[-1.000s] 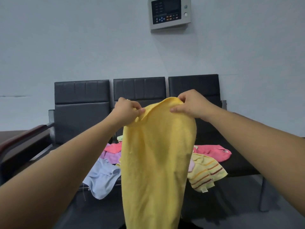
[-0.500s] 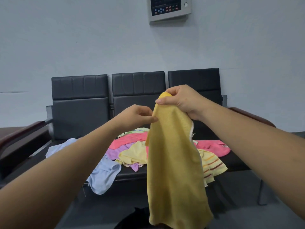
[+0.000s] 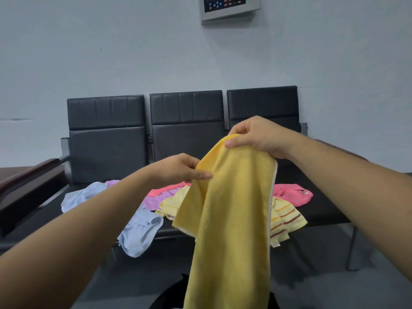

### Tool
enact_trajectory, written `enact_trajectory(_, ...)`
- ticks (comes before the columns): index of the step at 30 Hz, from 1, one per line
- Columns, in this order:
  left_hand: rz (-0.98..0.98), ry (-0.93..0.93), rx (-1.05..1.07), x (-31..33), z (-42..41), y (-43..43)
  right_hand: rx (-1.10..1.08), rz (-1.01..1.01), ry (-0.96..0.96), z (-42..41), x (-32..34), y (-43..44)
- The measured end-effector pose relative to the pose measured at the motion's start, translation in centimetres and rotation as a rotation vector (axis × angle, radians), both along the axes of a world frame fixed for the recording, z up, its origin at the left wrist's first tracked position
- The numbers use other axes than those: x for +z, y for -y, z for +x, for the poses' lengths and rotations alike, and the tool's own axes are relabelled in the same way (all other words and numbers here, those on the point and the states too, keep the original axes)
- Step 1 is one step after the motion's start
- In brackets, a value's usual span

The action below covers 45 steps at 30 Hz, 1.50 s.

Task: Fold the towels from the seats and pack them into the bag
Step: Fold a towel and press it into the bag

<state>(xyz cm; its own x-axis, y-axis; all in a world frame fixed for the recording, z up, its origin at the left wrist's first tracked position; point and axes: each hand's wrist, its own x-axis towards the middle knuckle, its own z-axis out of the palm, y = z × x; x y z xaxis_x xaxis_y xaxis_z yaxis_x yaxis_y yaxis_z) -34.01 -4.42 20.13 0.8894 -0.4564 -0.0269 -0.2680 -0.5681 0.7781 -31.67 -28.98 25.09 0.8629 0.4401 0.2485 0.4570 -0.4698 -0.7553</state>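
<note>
Ok, you've got the yellow towel [image 3: 231,208] up in the air in front of the seats [image 3: 107,148], both hands on it. Your right hand [image 3: 256,137] is the high one, thumb and fingers pinching the top edge. Your left hand [image 3: 178,169] sits lower and to the left, pinching the side edge. The cloth hangs long between your arms w/ a flap doubled over on the left, bottom end out of frame. Looks like a lengthwise fold in mid-air, approx halfway thru I'd say.

To do it well: bring the left pinch up level w/ the right so the two edges meet, then check the white hem on the right side lines up top to bottom. Give it a light shake so the hanging part drops flat, no twist. Don't let go w/ either hand until the corners match, as soft cloth like this will likely sag and slip.

The other towels lie on the seats:
- blue towel [image 3: 140,233] over the front edge, left of the middle seat
- purple towel [image 3: 153,198] and pale yellow towel [image 3: 171,204] bunched on the middle seat
- pink towel [image 3: 289,192] further back on the right seat
- striped towel [image 3: 285,219] hanging off the right seat's front edge

The dark shape [image 3: 171,293] at the bottom may be the bag, can't tell. Plenty left to fold, early days
</note>
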Motion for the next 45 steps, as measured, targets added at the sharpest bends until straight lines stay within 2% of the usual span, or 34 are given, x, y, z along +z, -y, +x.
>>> enact_trajectory(3, 0.340, 0.094, 0.089, -0.6, 1.1, -1.5, -0.085, -0.095, 0.060, 0.6, -0.7, 0.4)
enact_trajectory(5, 0.473, 0.107, 0.124, -1.1, 1.7, -2.4, -0.126, -0.096, 0.075, 0.9, -1.3, 0.7)
enact_trajectory(10, 0.593, 0.315, 0.328, -0.9, 3.2, -3.7, -0.222, -0.400, 0.157, 2.6, -3.2, 2.0)
enact_trajectory(12, 0.619, 0.343, 0.382, -0.6, 3.4, -4.2, -0.276, -0.460, 0.142, 3.3, -4.1, 3.0)
enact_trajectory(15, 0.657, 0.329, 0.382, -0.3, 3.3, -4.9, -0.347, -0.352, 0.127, 3.7, -4.9, 4.5)
enact_trajectory(19, 0.743, 0.312, 0.366, -0.4, 2.9, -5.4, -0.475, -0.023, 0.051, 3.8, -5.9, 5.3)
enact_trajectory(21, 0.646, 0.329, 0.371, -0.4, 2.9, -5.4, -0.554, 0.124, -0.019, 4.0, -6.4, 5.3)
enact_trajectory(23, 0.317, 0.279, 0.378, -0.7, 2.7, -5.1, -0.601, 0.309, -0.096, 4.0, -6.4, 4.9)
enact_trajectory(25, -0.029, 0.134, 0.326, -0.7, 2.2, -4.7, -0.570, 0.464, -0.132, 3.9, -6.2, 4.2)
enact_trajectory(27, -0.211, 0.016, 0.257, -0.6, 2.0, -4.1, -0.536, 0.510, -0.090, 3.7, -5.9, 3.4)
enact_trajectory(30, -0.328, -0.075, 0.155, 0.2, 1.3, -2.8, -0.482, 0.435, -0.011, 3.3, -5.5, 2.0)
enact_trajectory(32, -0.352, -0.100, 0.063, 0.6, 1.0, -2.2, -0.437, 0.381, -0.011, 2.7, -5.3, 0.6)
enact_trajectory(35, -0.231, 0.006, 0.028, 0.7, 0.6, -1.3, -0.287, 0.339, -0.034, 1.5, -5.2, -1.9)
enact_trajectory(38, -0.072, 0.134, 0.124, 0.8, 0.4, -0.3, -0.117, 0.079, 0.001, -0.2, -5.1, -3.7)
enact_trajectory(41, 0.005, 0.189, 0.175, 0.9, 0.5, 0.3, -0.075, -0.181, 0.103, -0.9, -5.5, -4.9)
enact_trajectory(43, 0.008, 0.193, 0.188, 0.8, 0.4, 0.3, -0.102, -0.210, 0.174, -0.8, -5.8, -5.0)
enact_trajectory(45, 0.039, 0.230, 0.213, 0.9, 0.6, 0.0, -0.128, -0.150, 0.190, -0.6, -6.0, -4.8)
